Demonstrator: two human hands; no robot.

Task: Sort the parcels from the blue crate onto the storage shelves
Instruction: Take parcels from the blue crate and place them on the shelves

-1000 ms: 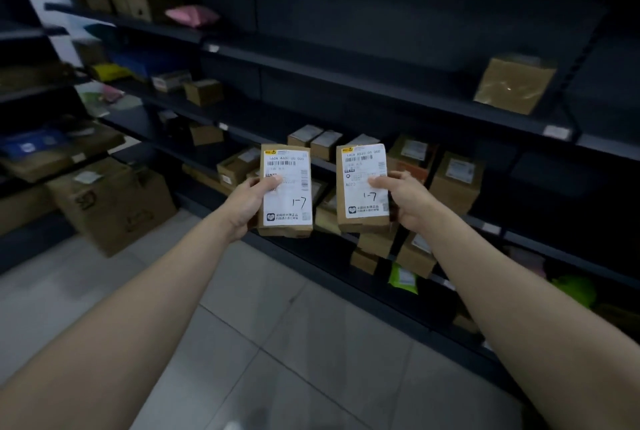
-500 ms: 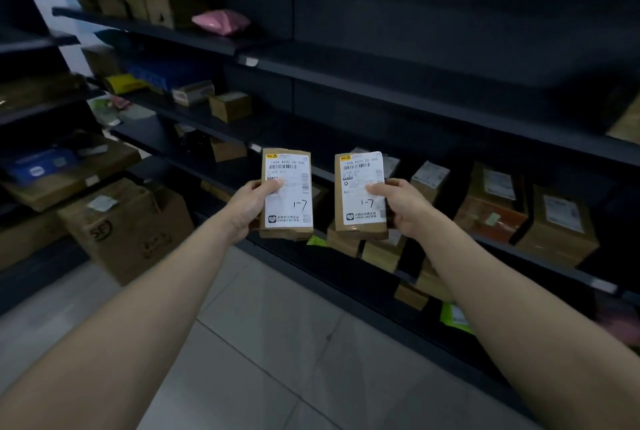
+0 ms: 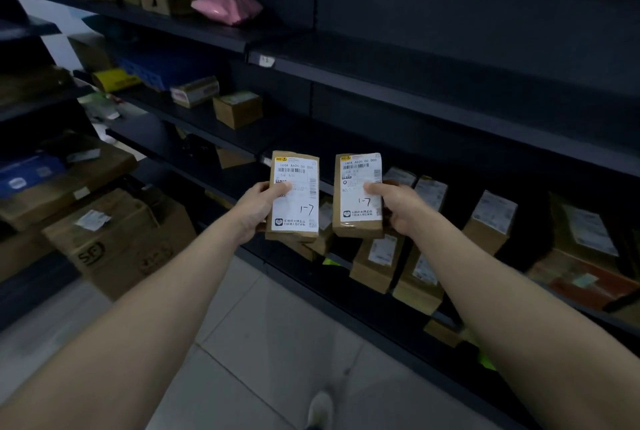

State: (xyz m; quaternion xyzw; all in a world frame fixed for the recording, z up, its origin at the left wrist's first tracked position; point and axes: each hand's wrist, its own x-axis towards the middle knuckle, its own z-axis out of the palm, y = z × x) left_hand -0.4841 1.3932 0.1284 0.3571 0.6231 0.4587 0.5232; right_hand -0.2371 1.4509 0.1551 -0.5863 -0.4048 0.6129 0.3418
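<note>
**Two parcels held up before shelves**

Head view: left parcel is gripped by left hand, right parcel by right hand. Both are held upright, slightly apart, labels marked "1-7", in front of the dark shelves.

Parcel storage room, like courier pickup station. Long dark metal shelves in several levels, small tag on front edge of one level. Many brown cardboard parcels with white shipping labels and barcodes on lower levels; pink mailer bag on top level. Big carton on tiled floor at left.
</note>
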